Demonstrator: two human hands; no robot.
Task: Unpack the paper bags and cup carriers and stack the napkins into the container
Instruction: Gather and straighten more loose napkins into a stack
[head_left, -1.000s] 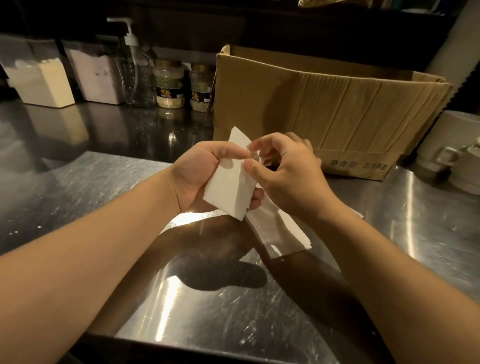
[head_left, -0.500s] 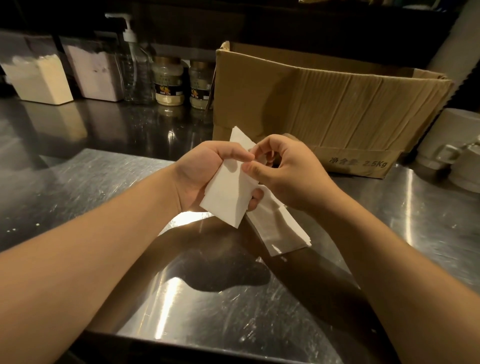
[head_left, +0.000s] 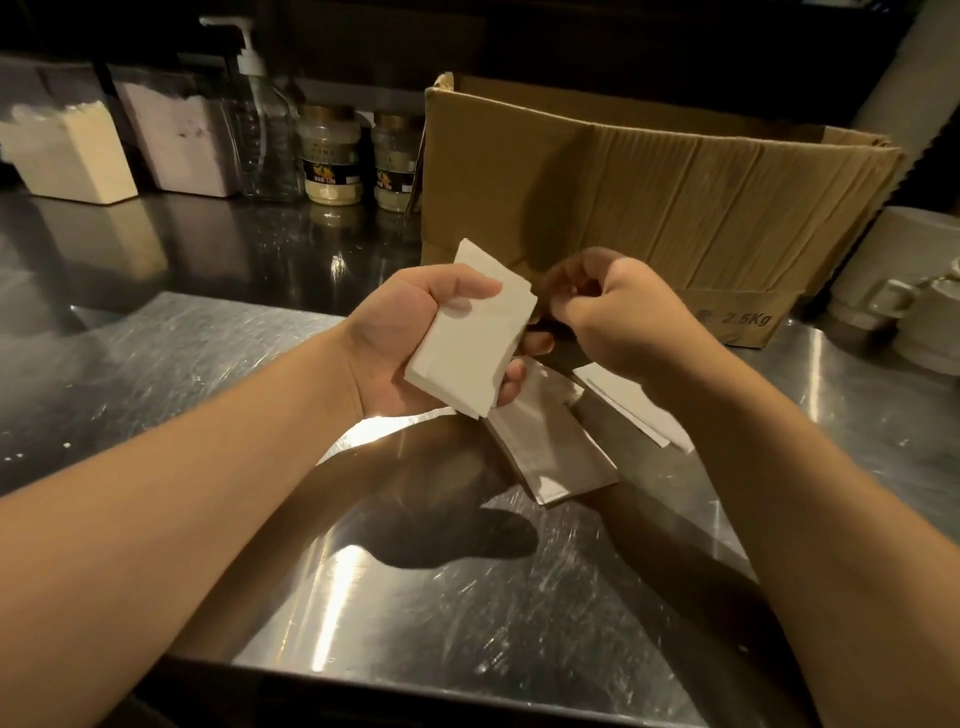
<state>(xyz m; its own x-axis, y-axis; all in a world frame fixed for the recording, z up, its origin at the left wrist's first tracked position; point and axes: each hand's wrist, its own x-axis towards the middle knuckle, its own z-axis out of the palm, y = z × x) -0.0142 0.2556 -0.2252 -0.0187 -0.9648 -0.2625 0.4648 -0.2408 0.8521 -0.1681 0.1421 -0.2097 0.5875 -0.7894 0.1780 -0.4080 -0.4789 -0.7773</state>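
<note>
A napkin stack (head_left: 470, 345) is gripped in the left hand (head_left: 410, 343); the right hand (head_left: 618, 317) is curled just beside it, its contents unclear. More napkins (head_left: 553, 447) are left on the counter (head_left: 182, 364) below, with a cardboard box (head_left: 675, 197) behind.

A small stack of white folded napkins (head_left: 470, 345) is held tilted in front of the cardboard box (head_left: 649, 202), its top corner raised toward the box wall. More white napkins (head_left: 553, 447) are laid flat on the steel counter, nearer than the box and just below the held stack. Another white piece (head_left: 631, 405) is seen flat beside them, toward the box's right end.
</note>
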